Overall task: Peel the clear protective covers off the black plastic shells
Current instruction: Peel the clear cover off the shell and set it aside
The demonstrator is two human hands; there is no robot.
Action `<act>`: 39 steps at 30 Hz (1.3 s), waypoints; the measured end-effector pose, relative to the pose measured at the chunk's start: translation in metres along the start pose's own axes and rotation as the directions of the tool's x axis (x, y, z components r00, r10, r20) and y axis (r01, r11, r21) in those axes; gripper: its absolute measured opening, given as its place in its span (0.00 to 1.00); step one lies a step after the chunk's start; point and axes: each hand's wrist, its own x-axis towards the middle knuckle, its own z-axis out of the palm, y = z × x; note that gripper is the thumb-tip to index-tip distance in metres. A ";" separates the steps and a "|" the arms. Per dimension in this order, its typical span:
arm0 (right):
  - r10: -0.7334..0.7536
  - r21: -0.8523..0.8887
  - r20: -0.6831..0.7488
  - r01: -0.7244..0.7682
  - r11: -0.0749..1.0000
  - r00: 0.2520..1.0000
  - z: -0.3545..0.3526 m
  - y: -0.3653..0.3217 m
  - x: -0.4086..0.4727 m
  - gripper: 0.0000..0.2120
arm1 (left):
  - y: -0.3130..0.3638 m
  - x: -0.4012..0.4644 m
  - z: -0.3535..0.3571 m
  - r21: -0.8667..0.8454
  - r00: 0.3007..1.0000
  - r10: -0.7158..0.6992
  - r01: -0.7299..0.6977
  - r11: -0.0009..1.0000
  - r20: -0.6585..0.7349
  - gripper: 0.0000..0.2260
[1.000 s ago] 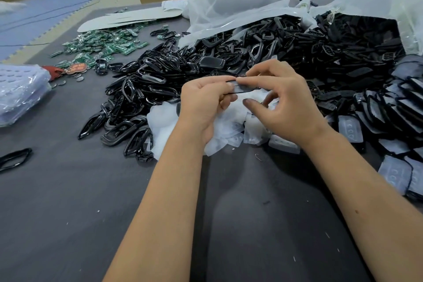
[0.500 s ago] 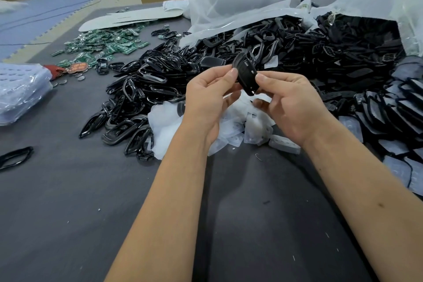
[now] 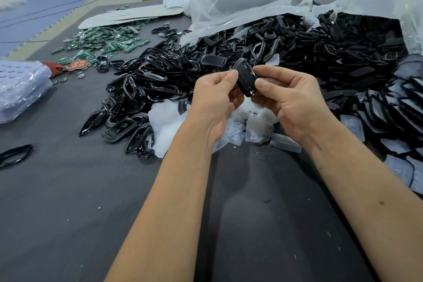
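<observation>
A black plastic shell is held upright above the table between both hands, its glossy face towards me. My left hand pinches its left edge with thumb and fingertips. My right hand pinches its right edge, thumb on the front. Whether a clear cover is still on it cannot be made out. Below the hands lies a heap of peeled clear covers. A large pile of black shells spreads behind and to the left.
Covered shells lie at the right. A clear plastic bag spills black parts at the back. Green circuit boards sit at the far left, a bagged bundle at the left edge. The grey table stretches in front.
The shell was held flat and edge-on between the hands a second ago. It has been turned upright to face me and lifted slightly; both hands still hold it.
</observation>
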 end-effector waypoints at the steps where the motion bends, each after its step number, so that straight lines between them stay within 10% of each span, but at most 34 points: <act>1: -0.005 -0.007 -0.002 0.005 1.000 1.000 0.000 0.000 0.000 0.11 | 0.000 0.000 0.000 -0.001 1.000 -0.012 0.012 1.000 0.003 0.09; 20: 0.086 -0.021 -0.024 -0.086 0.996 0.996 0.002 -0.006 0.002 0.07 | 0.002 0.002 -0.001 -0.210 0.986 -0.164 0.165 0.964 0.023 0.10; 26: -0.008 -0.338 -0.047 -0.008 0.941 0.999 0.000 -0.019 0.002 0.06 | -0.003 0.003 0.004 0.184 0.990 0.134 -0.126 0.975 -0.033 0.09; 32: -0.394 -0.861 0.089 0.269 0.432 0.915 -0.025 -0.065 -0.013 0.26 | -0.008 -0.005 0.044 0.676 0.776 0.564 -0.578 0.458 0.282 0.09; 35: -0.349 -0.948 0.187 0.261 0.181 0.918 -0.048 -0.094 -0.025 0.29 | -0.007 -0.005 0.086 0.683 0.648 0.572 -0.704 0.197 0.503 0.07; 39: -0.277 -0.994 0.005 0.036 0.106 0.961 -0.096 -0.128 -0.042 0.26 | -0.008 -0.009 0.155 0.533 0.473 0.525 -0.845 0.044 0.707 0.07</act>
